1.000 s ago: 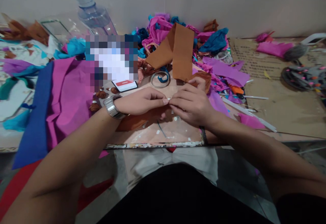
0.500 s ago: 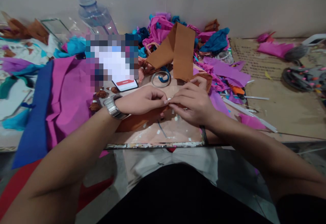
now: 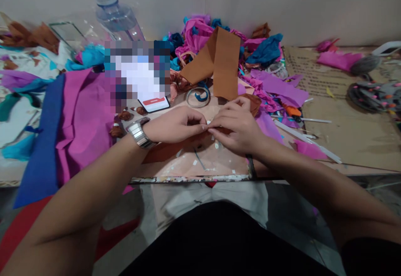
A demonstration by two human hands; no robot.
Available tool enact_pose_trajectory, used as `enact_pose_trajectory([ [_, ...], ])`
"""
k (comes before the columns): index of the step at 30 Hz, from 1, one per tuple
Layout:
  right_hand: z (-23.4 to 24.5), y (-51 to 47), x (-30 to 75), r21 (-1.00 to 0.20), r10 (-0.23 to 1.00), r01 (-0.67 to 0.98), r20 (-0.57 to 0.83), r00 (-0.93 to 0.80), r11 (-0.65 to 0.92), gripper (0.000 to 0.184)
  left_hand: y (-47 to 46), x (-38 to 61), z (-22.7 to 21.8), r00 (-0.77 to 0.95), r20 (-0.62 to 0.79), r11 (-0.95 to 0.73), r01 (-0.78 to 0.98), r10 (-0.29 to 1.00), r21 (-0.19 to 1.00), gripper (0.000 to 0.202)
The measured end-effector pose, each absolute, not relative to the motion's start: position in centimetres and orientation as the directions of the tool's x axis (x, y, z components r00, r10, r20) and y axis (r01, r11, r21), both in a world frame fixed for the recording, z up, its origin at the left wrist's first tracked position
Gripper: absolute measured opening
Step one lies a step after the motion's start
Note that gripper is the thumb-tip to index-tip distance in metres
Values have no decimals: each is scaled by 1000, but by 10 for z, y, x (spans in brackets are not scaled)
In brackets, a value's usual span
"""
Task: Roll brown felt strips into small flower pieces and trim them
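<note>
The left hand and right hand meet fingertip to fingertip, both pinched closed on a brown paper strip that lies on the pale board beneath them. A tiny white scrap shows at the pinch. A tape roll and a folded, matte brown sheet crowd the far side. Soft magenta paper over a blue sheet fills the left. Flat cardboard on the right offers open room past thin white strips.

Plain pale wall behind, cluttered worktable — cardboard-topped, dim indoor light
</note>
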State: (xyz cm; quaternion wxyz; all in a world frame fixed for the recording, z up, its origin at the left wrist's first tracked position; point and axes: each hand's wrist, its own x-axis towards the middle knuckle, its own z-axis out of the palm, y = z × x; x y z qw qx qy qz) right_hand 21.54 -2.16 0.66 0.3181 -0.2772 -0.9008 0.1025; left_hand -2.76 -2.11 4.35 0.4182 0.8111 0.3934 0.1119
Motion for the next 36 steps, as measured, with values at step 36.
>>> enact_pose_trajectory([
  [36,15,-20,215,-566,655,402,362,-664,720,12,-35,-17,44,676,41,-595,616,736,516,32],
])
